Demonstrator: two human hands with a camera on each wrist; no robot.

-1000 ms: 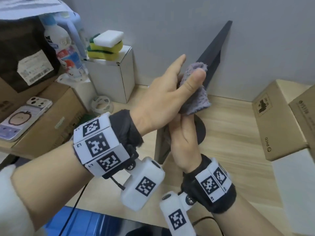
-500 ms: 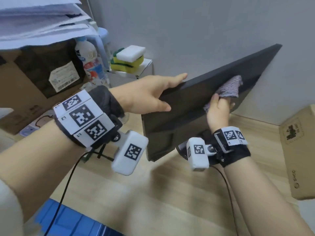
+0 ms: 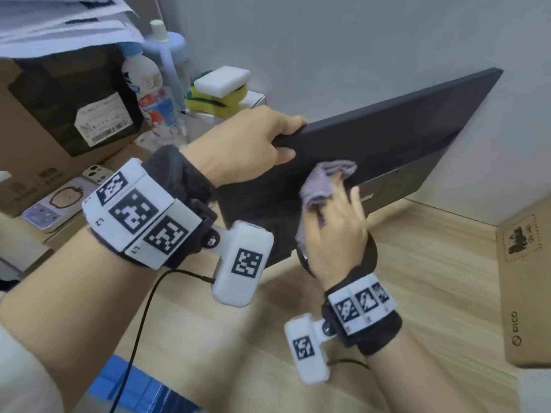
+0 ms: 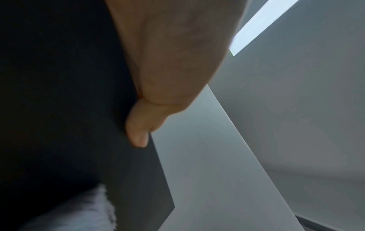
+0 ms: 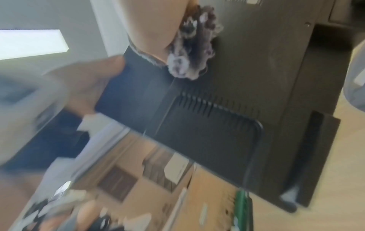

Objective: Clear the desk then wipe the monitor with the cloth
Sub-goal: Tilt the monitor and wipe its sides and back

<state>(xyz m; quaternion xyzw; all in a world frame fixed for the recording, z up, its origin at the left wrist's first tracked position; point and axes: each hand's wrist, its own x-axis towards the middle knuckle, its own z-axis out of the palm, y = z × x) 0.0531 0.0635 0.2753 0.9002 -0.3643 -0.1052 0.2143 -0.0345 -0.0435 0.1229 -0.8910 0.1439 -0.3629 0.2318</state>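
Note:
The black monitor (image 3: 387, 138) stands on the wooden desk (image 3: 417, 263) with its vented back panel (image 5: 237, 109) turned to me. My left hand (image 3: 262, 141) grips its upper left edge, fingers curled over the top and the thumb (image 4: 138, 132) flat on the near face. My right hand (image 3: 337, 228) holds a bunched grey-purple cloth (image 3: 325, 180) against the middle of the back panel. In the right wrist view the cloth (image 5: 191, 51) sits crumpled under the palm. A corner of the cloth (image 4: 79, 211) shows at the bottom of the left wrist view.
Cardboard boxes (image 3: 59, 114), bottles (image 3: 152, 93), a phone (image 3: 59, 201) and stacked sponges (image 3: 220, 87) on a white box crowd the left. Another cardboard box (image 3: 524, 278) lies at the right edge. The monitor's round base (image 3: 372, 248) sits behind my right wrist.
The monitor went from edge-on to broadside. My right hand has slid the cloth from the panel's upper right down towards its middle. The left hand's fingers have curled over the top edge.

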